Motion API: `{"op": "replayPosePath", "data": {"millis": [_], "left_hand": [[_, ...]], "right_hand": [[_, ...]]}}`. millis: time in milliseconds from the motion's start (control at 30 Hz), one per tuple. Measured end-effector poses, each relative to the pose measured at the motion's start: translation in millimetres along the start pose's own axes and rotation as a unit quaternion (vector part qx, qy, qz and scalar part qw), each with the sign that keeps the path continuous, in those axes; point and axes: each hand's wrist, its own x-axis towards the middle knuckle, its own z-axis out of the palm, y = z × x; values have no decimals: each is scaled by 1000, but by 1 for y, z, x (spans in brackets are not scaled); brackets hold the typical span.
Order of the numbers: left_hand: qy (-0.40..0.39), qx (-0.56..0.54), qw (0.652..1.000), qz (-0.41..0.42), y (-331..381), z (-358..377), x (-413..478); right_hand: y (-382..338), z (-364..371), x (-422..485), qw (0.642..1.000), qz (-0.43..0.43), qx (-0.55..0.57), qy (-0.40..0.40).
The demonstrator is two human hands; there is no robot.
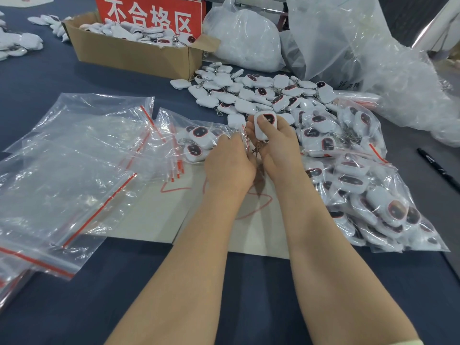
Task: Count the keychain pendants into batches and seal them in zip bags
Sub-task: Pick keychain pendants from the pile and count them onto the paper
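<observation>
Blue tabletop, pendant in right hand

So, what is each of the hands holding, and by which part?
The right hand pinches a white rounded keychain pendant by its body; the left hand grips a clear plastic zip bag at its mouth.

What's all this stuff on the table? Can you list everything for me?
loose pendants: many, white with dark faces, heaped mid-table
held pendant: one, white, in right hand
part-filled zip bag: one, clear, at left hand
empty zip bags: stack, clear, left
filled bags: several, clear, right
cardboard box: one, brown, back left, holds pendants
sign: one, red, above box
plastic sacks: several, clear, back right
marker: one, black, right edge
sheet: one, pale, under hands
left hand: grips bag's mouth
right hand: fingers grip held pendant
</observation>
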Motion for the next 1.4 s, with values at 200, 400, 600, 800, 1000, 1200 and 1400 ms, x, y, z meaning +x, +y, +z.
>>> {"op": "replayPosePath", "data": {"millis": [200,400,600,800,1000,1200,1400], "left_hand": [[1,0,1000,1,0,0,0],[4,4,1000,8,0,1,0],[2,9,1000,11,0,2,0],[5,0,1000,11,0,1,0],[-4,-19,1000,6,1,-2,1],[-3,-21,1000,-6,0,-5,2],[24,-73,997,-18,1,-9,2]], "right_hand": [[2,2,-2,1000,-10,-20,-15],[2,4,-1,1000,24,7,-12],[-1,4,-3,999,25,19,-13],[-2,5,-5,997,50,-4,-54],[-1,3,-3,995,33,-25,-88],[1,3,1,992,-34,-110,-52],[-5,13,-1,956,-164,-243,19]]}}
